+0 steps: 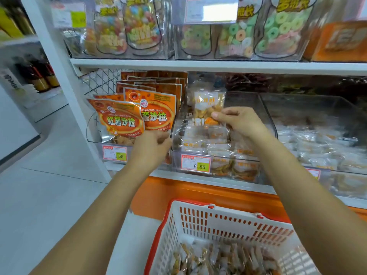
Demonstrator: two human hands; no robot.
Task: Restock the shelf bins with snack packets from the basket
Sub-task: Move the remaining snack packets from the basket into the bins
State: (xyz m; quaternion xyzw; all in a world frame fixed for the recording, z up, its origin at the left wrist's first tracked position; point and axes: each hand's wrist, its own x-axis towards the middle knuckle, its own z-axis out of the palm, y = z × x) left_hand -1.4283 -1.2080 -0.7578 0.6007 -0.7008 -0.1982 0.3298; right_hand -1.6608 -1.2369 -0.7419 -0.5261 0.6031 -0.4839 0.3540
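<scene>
Now, your packet (208, 103) stands upright at the centre of the frame, long axis vertical, printed face toward you and top seal toward the upper edge. It is clear, with orange-yellow snacks showing through. Its lower part sits over the clear bin (176, 124) in the middle of the shelf (188, 176), above the small packets (214, 139) piled inside.

Your right hand (238, 122) comes in from the lower right and pinches the packet's lower right edge, thumb on the near face and the other fingers curled behind. The packet sits just up and left of that hand, touching it only at the pinch.

Your left hand (153, 147) is just left of centre, at the bin's front left corner. Its fingers are curled toward the bin's wall, but they are blurred; you cannot tell whether they grip it or only touch it. The packet is up and right of this hand, apart from it.

Orange bags (139, 116) stand in the next bin, left of the packet. A price tag (195, 163) reading 8.80 hangs on the middle bin's front. The basket (218, 221), white with a red rim, is at the bottom centre between your forearms, with more packets (218, 259) in it.
</scene>
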